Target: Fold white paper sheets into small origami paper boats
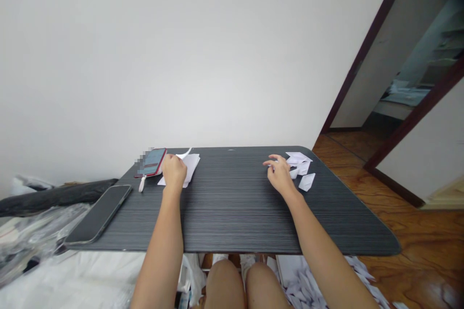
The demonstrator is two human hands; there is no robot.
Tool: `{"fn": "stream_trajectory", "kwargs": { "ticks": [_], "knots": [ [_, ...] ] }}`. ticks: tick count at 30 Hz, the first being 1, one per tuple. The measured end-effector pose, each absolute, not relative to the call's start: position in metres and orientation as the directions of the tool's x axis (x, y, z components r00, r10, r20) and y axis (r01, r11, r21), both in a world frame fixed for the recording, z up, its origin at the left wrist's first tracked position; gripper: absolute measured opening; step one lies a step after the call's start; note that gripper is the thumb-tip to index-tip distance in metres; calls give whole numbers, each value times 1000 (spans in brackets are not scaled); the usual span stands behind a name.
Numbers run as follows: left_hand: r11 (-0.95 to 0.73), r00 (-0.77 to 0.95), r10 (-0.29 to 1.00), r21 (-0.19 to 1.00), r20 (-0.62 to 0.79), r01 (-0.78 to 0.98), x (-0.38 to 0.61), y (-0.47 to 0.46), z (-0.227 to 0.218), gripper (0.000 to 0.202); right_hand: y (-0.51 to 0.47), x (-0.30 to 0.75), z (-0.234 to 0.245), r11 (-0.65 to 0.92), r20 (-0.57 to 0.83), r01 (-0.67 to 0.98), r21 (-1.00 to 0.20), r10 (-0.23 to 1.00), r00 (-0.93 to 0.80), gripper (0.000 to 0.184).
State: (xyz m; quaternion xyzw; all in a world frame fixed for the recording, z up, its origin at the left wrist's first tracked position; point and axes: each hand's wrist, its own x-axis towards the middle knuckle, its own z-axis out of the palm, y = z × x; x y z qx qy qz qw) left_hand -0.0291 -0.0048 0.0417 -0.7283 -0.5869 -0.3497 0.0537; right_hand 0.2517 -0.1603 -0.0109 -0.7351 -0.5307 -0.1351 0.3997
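My left hand [174, 170] is over a small stack of white paper sheets [193, 166] at the table's left side. Its fingers are closed, and a sheet's edge curls up beside them, so it appears to pinch the top paper; the fingertips are hidden. My right hand [279, 173] is at the right side with its fingers apart. Just beyond and beside it lie several folded white paper pieces [307, 182], partly covered by the hand. I see nothing held in the right fingers.
The dark striped table [232, 203] meets a white wall. A red-edged phone [154, 160] with a white strap sits left of the stack, a larger black phone [99, 214] nearer me. Many folded papers [308, 287] are piled below the table at right. A doorway [384, 82] stands right.
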Motion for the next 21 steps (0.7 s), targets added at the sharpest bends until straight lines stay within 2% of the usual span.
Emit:
{"fn": "stream_trajectory", "kwargs": {
  "ticks": [1,3,5,7,9,10,12,15,17,21],
  "knots": [
    [-345,-17,707,365,707,865,-26,-9,45,21,-160,251,-11,-114,624,888,-445,671,400,30],
    [-510,-59,540,382,840,771,-17,-17,51,22,-158,248,-10,-93,630,887,-453,671,392,31],
    [-682,105,513,329,852,653,-4,-26,50,21,-157,244,-8,-30,632,880,-473,684,364,33],
    [-806,442,544,298,714,511,11,-36,46,19,-157,237,-4,78,626,860,-504,719,302,41],
    [-855,714,508,381,482,352,24,-47,41,17,-159,228,1,198,603,819,-538,769,211,51],
    [-844,806,467,456,363,284,29,-52,39,17,-161,222,3,236,581,798,-554,796,168,54],
    [-770,902,374,615,217,171,35,-62,39,18,-164,212,7,303,512,765,-567,858,39,55],
    [-566,940,321,819,118,90,37,-68,42,25,-164,201,9,342,454,719,-605,890,-42,37],
    [-430,913,392,899,109,78,37,-66,43,28,-162,198,10,330,454,667,-668,891,14,25],
    [-273,736,664,959,132,74,37,-56,39,32,-158,204,13,238,453,558,-795,844,286,28]
  ]
}}
